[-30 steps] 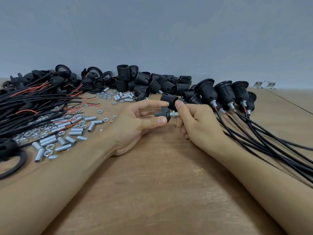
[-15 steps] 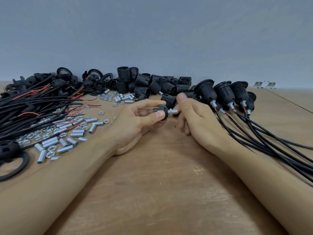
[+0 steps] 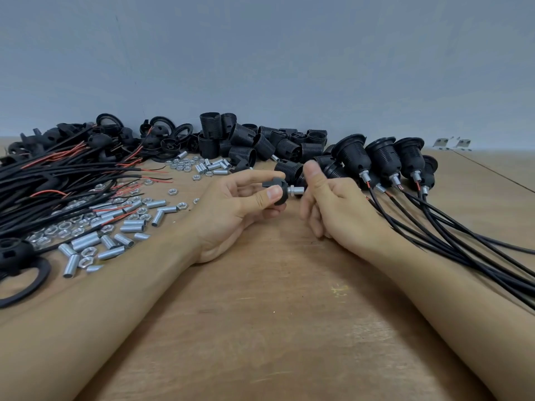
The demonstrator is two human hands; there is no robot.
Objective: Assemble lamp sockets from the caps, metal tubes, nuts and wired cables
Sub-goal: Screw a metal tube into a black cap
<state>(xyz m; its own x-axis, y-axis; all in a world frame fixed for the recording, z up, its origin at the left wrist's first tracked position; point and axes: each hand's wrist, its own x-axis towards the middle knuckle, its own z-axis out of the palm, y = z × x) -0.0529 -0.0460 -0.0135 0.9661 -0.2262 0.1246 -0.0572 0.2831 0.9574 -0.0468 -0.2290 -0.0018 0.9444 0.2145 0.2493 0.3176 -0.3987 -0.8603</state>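
My left hand point(image 3: 231, 206) pinches a small black cap point(image 3: 278, 190) between thumb and fingers, just above the table. A short metal tube point(image 3: 297, 190) with a nut on it sticks out of the cap to the right. My right hand point(image 3: 333, 204) meets the tube's free end with curled fingers and pinches it against the raised thumb. Loose metal tubes point(image 3: 86, 241) and nuts point(image 3: 181, 205) lie scattered at the left. Beside them runs a bundle of black and red wired cables point(image 3: 58, 180).
Several finished sockets point(image 3: 379, 160) with cables point(image 3: 463, 241) trailing to the right lie behind my right hand. Black threaded socket bodies point(image 3: 240, 140) and rings point(image 3: 162, 125) pile along the wall. A black ring point(image 3: 26, 287) lies at the left edge. Two small metal brackets point(image 3: 451, 143) sit at the far right.
My right thumb has rolled upward along the tube's end while my left hand kept hold of the cap. The cap and tube have shifted slightly up and left.
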